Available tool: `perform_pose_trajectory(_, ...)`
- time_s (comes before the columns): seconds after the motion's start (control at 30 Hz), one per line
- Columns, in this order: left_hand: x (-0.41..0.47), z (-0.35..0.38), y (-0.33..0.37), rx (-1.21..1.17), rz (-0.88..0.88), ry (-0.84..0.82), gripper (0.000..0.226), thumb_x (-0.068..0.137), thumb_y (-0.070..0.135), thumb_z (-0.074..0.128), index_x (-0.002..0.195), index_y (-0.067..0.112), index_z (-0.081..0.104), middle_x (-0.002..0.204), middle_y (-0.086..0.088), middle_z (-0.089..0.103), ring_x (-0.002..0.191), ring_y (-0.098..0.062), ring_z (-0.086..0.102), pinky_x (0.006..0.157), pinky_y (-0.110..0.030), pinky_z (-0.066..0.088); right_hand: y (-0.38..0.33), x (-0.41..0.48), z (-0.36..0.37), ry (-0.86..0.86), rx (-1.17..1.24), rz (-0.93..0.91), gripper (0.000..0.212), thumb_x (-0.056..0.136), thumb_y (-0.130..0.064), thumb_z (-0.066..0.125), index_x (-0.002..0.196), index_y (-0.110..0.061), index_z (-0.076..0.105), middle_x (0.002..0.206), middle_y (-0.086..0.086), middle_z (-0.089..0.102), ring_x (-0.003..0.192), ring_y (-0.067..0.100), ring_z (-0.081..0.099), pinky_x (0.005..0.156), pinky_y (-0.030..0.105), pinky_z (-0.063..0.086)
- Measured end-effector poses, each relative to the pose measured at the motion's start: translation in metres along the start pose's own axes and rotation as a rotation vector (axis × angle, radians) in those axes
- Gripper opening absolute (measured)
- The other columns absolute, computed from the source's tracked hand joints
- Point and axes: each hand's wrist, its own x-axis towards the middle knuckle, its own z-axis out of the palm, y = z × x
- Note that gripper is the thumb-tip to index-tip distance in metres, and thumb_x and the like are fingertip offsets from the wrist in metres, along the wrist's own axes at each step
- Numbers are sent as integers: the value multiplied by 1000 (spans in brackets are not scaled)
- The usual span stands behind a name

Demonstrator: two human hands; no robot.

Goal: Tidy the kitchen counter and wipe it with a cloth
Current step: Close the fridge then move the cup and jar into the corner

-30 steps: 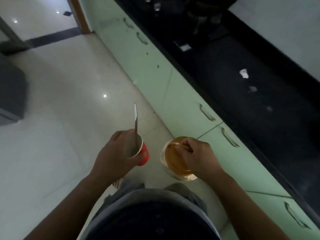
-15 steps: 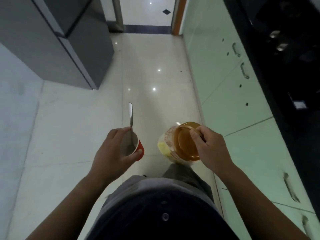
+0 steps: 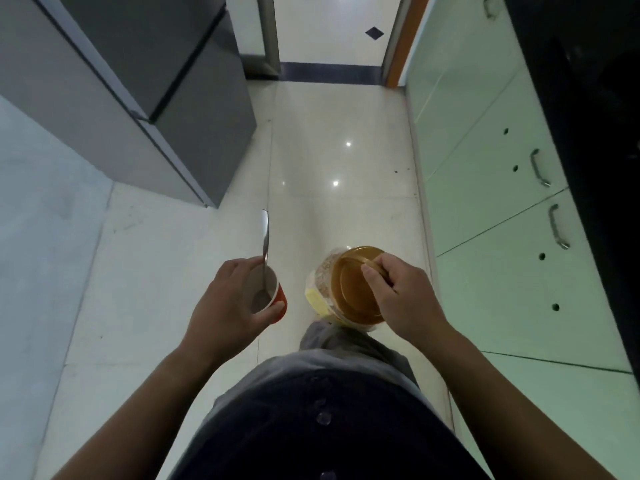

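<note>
One spoon (image 3: 265,244) in cup (image 3: 281,304); lidded jar (image 3: 349,292)

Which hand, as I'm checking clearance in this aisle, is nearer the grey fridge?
Left. The left hand, holding the red cup, is on the side of the fridge; the right hand, gripping the jar, is farther, toward the cabinets.

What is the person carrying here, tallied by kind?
Cups: 1, the red cup in the left hand
Spoons: 1, the spoon standing in that cup
Jars: 1, the brown-lidded jar in the right hand
Total: 3
</note>
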Motion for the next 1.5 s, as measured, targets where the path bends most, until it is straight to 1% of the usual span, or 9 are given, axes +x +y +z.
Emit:
perform_pose_trajectory(0.1, 65, -11, 19, 9, 33, 21, 69, 71, 35, 77, 130, 16, 46, 129, -4, 52, 108, -9, 41, 86, -26, 35, -9, 58, -24, 6, -4, -30, 20, 95, -31, 47, 78, -22, 52, 69, -11, 55, 63, 4, 53, 56, 8, 35)
perform_pose_trajectory(0.3, 174, -21, 51, 9, 78, 24, 72, 68, 48, 68, 128, 12, 48, 127, -8, 54, 104, -12, 41, 87, -30, 37, -11, 141, -61, 64, 41, -21, 19, 95, -29, 48, 78, -22, 52, 67, -13, 52, 65, 4, 53, 61, 13, 37)
perform_pose_trajectory(0.43, 245, -16, 53, -2, 61, -40, 75, 71, 39, 76, 133, 13, 42, 131, -10, 50, 109, -16, 44, 92, -35, 42, -3, 198, -86, 186, 81, 53, 20, 94, -29, 49, 82, -15, 57, 70, -12, 54, 68, 4, 53, 59, 14, 37)
perform_pose_trajectory(0.67, 415, -17, 67, -4, 167, -96, 76, 69, 34, 78, 133, 12, 43, 129, -12, 51, 103, -13, 42, 80, -28, 40, -7, 326, -137, 281, 137, 124, 13, 92, -30, 52, 83, -21, 57, 76, -16, 56, 75, 4, 53, 59, 15, 37)
perform_pose_trajectory(0.77, 491, -30, 87, 9, 244, -122, 78, 68, 35, 79, 134, 17, 42, 131, -8, 49, 103, -13, 43, 77, -26, 41, -18, 383, -158, 288, 128, 132, 18, 92, -31, 52, 80, -19, 57, 73, -8, 59, 71, 7, 55, 58, 16, 40)
perform_pose_trajectory(0.93, 602, -46, 127, 14, 363, -161, 79, 67, 32, 79, 134, 17, 42, 132, -8, 47, 106, -13, 42, 74, -18, 37, -30, 469, -199, 411, 155, 149, 25, 92, -31, 51, 74, -14, 56, 65, 8, 58, 64, 12, 54, 52, 15, 41)
perform_pose_trajectory(1.1, 682, -39, 167, 13, 385, -218, 78, 68, 30, 79, 135, 15, 42, 133, -6, 47, 109, -13, 43, 78, -23, 40, -27, 533, -246, 535, 185, 214, 25, 92, -33, 50, 82, -12, 59, 75, 7, 64, 72, 14, 59, 59, 18, 45)
perform_pose_trajectory(1.27, 770, -11, 209, 17, 380, -264, 77, 69, 31, 79, 135, 19, 42, 134, -4, 46, 112, -17, 47, 79, -24, 40, -3, 610, -299, 542, 177, 279, 24, 91, -33, 52, 80, -12, 59, 76, 1, 64, 71, 8, 58, 59, 19, 43)
perform_pose_trajectory(1.5, 914, 11, 325, 24, 461, -275, 78, 69, 32, 78, 136, 22, 40, 138, -3, 43, 113, -17, 45, 83, -32, 47, 19, 714, -415, 556, 227, 277, 21, 91, -36, 51, 83, -18, 57, 81, -9, 61, 76, 4, 56, 63, 16, 38)
